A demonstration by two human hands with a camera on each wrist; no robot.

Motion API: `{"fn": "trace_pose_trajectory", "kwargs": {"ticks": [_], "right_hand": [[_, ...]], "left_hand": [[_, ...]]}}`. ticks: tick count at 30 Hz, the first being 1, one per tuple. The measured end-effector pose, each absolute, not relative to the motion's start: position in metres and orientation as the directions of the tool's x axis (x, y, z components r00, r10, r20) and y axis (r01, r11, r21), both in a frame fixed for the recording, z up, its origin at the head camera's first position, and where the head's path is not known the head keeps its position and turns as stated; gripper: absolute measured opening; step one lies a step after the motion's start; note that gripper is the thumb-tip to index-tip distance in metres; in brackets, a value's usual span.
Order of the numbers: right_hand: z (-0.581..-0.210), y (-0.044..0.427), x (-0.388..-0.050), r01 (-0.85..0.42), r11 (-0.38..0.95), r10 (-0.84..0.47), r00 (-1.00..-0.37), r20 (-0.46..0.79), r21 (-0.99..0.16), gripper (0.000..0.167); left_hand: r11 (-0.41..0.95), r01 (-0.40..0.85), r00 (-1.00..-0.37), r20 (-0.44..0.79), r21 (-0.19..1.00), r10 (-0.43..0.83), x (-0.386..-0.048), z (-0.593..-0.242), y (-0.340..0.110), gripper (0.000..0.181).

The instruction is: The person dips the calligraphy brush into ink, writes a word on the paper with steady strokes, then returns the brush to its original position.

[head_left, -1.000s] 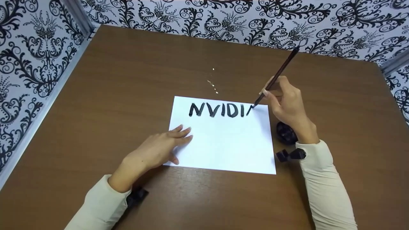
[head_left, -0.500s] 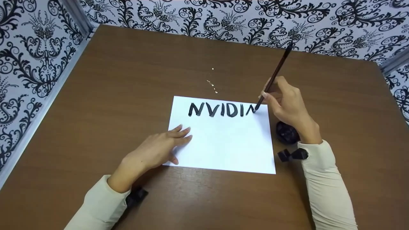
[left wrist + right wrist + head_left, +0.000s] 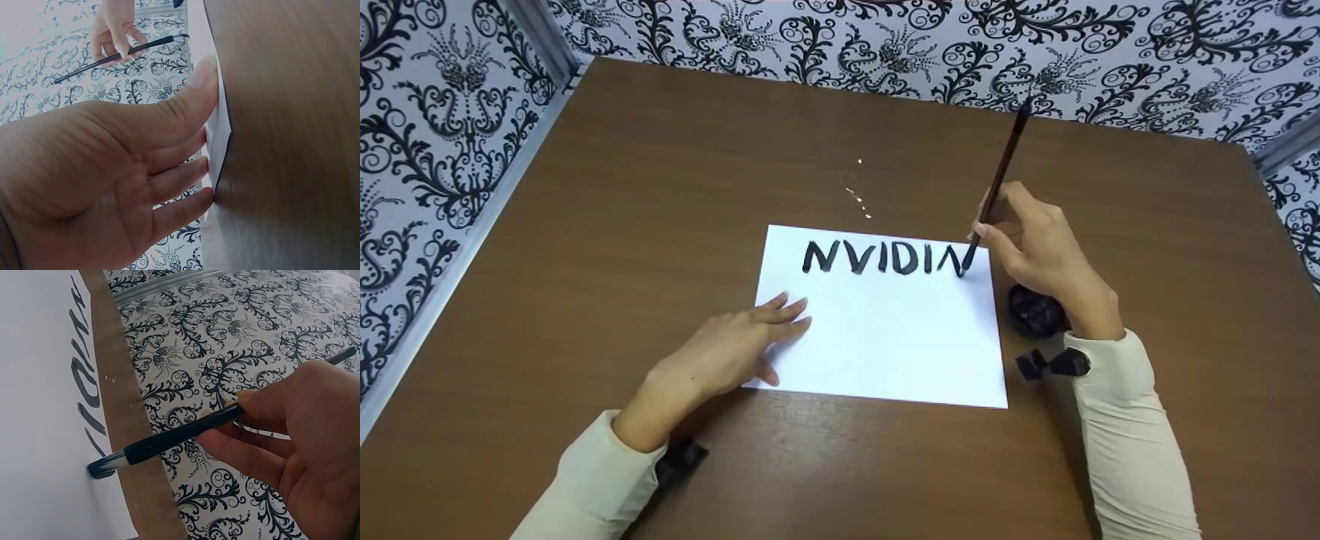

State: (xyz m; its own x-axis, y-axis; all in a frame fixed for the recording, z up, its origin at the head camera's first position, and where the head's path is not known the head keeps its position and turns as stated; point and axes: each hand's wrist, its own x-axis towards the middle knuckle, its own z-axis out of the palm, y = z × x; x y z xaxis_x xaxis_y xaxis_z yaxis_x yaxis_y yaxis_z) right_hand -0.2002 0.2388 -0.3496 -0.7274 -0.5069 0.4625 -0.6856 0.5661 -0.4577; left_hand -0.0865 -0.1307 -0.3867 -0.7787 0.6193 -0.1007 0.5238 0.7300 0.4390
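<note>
My right hand (image 3: pixel 1039 244) pinches a dark-handled paintbrush (image 3: pixel 1003 169) between thumb and fingers. In the right wrist view, the brush's dark wet bristles (image 3: pixel 104 467) touch the white sheet of paper (image 3: pixel 877 337). Black painted letters (image 3: pixel 870 257) run along the sheet's top, reading NVIDI, followed by two slanting strokes joined at the top. My left hand (image 3: pixel 727 349) rests on the paper's left edge with fingers spread. In the left wrist view, the left thumb (image 3: pixel 185 107) lies along the paper's near edge, beside a slightly raised corner.
A dark rounded object (image 3: pixel 1033 311) sits right of the paper, partly behind the right wrist. Small pale specks (image 3: pixel 859 199) lie on the brown table (image 3: pixel 660 187) beyond the sheet. Patterned black-and-white walls (image 3: pixel 885 45) border the table's back and left.
The brush tip has travelled down and slightly right, drawing the second slanting stroke of the last letter. The brush handle has become more upright. My left hand stays in place.
</note>
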Motion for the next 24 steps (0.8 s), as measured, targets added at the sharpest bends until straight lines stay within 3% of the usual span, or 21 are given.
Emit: {"fn": "trace_pose_trajectory", "kwargs": {"ticks": [10, 24], "right_hand": [[-0.343, 0.235, -0.195, -0.652, 0.525, -0.45, -0.758, 0.472, -0.546, 0.019], [-0.354, 0.23, -0.201, -0.671, 0.446, -0.412, -0.741, 0.53, -0.592, 0.02]], "left_hand": [[0.735, 0.516, -0.78, -0.114, 0.44, 0.615, -0.087, -0.387, -0.13, 0.076], [0.732, 0.516, -0.781, -0.107, 0.444, 0.615, -0.087, -0.387, -0.129, 0.075]]}}
